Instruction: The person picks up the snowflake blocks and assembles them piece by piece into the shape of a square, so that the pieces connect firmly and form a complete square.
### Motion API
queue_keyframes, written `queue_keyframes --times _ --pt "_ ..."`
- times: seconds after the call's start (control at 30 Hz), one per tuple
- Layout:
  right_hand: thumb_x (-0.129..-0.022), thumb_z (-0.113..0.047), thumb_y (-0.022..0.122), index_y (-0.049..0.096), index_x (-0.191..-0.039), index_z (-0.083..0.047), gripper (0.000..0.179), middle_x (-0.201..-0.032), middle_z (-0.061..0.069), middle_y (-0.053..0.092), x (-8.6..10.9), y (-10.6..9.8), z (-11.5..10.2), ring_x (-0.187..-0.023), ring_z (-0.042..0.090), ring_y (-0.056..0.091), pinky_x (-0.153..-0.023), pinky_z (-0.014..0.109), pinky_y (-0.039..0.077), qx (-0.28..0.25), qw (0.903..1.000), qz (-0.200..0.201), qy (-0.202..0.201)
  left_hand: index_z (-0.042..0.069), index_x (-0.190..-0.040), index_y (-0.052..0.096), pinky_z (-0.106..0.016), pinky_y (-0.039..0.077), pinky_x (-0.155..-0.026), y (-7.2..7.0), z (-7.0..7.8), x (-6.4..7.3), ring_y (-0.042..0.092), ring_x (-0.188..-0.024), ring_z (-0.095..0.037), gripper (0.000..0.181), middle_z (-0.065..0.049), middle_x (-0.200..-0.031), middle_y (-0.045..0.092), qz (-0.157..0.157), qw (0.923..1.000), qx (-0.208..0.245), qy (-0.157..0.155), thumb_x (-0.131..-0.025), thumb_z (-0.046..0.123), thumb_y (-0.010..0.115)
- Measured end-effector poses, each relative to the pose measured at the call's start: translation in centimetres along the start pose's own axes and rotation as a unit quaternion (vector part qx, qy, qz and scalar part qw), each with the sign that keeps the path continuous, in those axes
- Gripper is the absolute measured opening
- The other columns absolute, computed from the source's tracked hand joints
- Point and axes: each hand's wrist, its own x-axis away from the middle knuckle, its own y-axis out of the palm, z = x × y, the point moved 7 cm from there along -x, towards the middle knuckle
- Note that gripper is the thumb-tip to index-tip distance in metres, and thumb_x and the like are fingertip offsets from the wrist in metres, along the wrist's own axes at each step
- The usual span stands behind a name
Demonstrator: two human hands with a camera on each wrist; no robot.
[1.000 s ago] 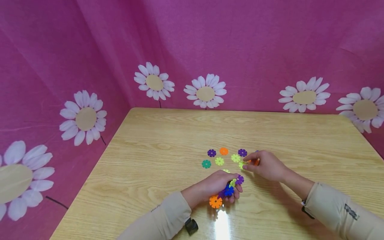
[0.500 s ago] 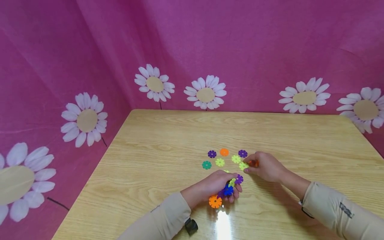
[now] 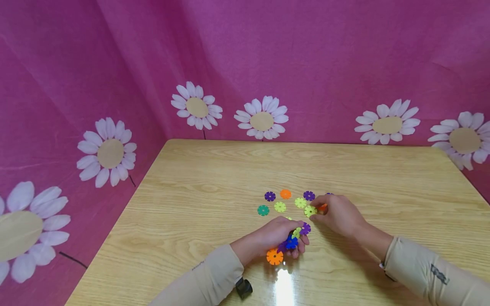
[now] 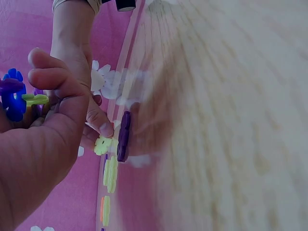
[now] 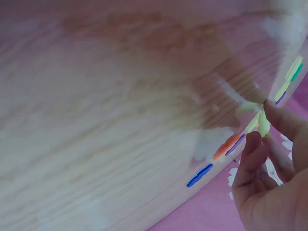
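Note:
My left hand [image 3: 281, 231] holds a cluster of joined plastic snowflake discs [image 3: 292, 242], coloured purple, yellow-green, blue and orange. An orange disc [image 3: 274, 257] hangs at the cluster's near end; a purple disc [image 3: 305, 228] sticks out past the thumb. In the left wrist view, the blue disc [image 4: 14, 96] stands across the curled fingers. With thumb and fingertips, my right hand [image 3: 338, 214] pinches a yellow-green snowflake disc [image 3: 310, 211] at the table surface. The right wrist view shows this pinched disc [image 5: 263, 124] tilted up. Fingers partly hide an orange disc [image 3: 323, 207] behind them.
Loose discs lie flat on the wooden table [image 3: 199, 191]: a green one [image 3: 263, 210], two purple, an orange [image 3: 285, 194] and several yellow-green. A blue disc [image 5: 199, 175] lies beyond the right hand. Pink flowered cloth [image 3: 306, 63] stands behind the table.
The right hand has closed its fingertips on the yellow-green disc and shifted slightly nearer. The left hand and its cluster have stayed nearly still.

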Motion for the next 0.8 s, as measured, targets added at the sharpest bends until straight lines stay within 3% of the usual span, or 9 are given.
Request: queue_keyframes --times 0.33,0.5,0.8 --pt "-0.071 -0.006 0.078 0.071 -0.099 -0.006 0.029 -0.091 0.006 0.068 0.3 -0.1 -1.1 -0.077 0.014 0.063 -0.066 0.030 0.054 -0.010 0.9996 0.007 -0.024 -0.001 -0.083 0.066 -0.021 0.047 -0.047 -0.1 0.0 0.0 0.056 -0.050 -0.013 0.045 -0.007 -0.066 0.063 0.004 1.0000 0.002 0.006 -0.097 0.034 0.042" --pt "-0.072 -0.005 0.077 0.072 -0.099 -0.006 0.028 -0.088 0.004 0.069 0.6 -0.3 -1.3 -0.076 0.013 0.064 -0.064 0.026 0.054 -0.043 0.9982 0.012 -0.039 -0.002 -0.083 0.066 -0.021 0.047 -0.047 -0.3 0.1 0.1 0.056 -0.050 -0.013 0.045 -0.007 -0.066 0.063 0.007 0.9999 0.003 0.009 -0.097 0.034 0.042" --pt "-0.075 -0.008 0.076 0.072 -0.100 -0.006 0.025 -0.086 0.000 0.070 1.5 -0.8 -0.6 -0.073 0.008 0.063 -0.063 0.020 0.052 -0.131 0.9913 0.013 -0.003 -0.001 -0.082 0.066 -0.020 0.047 -0.046 -0.7 0.0 0.2 0.056 -0.049 -0.013 0.045 -0.007 -0.065 0.063 0.019 0.9997 -0.004 0.015 -0.097 0.033 0.041"
